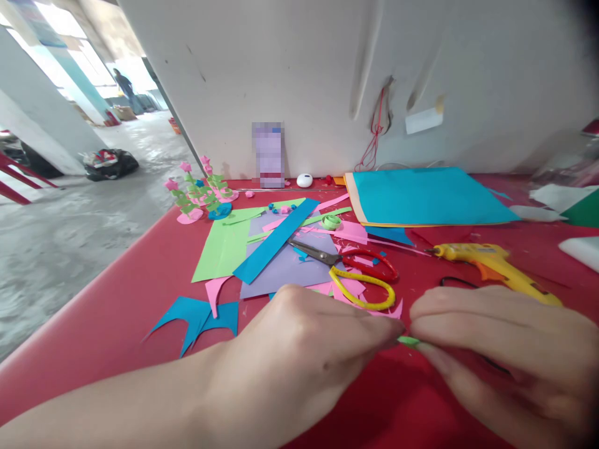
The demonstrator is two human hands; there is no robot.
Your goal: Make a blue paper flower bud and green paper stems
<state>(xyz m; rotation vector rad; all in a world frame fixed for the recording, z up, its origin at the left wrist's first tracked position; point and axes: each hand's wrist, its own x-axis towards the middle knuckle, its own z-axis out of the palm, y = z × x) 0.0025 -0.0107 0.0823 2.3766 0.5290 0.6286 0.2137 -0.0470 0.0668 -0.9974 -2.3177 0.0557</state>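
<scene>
Running toward two o'clock, the left edge of the glossy red tabletop [107, 305] leaves bare surface beyond the left forearm; more bare red lies at six o'clock from where the hands meet. There, one small, narrow light-green paper piece [409, 341] shows between the fingertips, its visible long axis roughly nine to three. The left hand [304, 349] pinches narrowly at its nine-o'clock end, the right hand [496, 337] at three. From it, one pair of red-and-yellow-handled metal scissors [334, 258] lies at eleven, one yellow plastic glue gun [503, 265] between one and two, one long blue paper strip [276, 240] at ten.
</scene>
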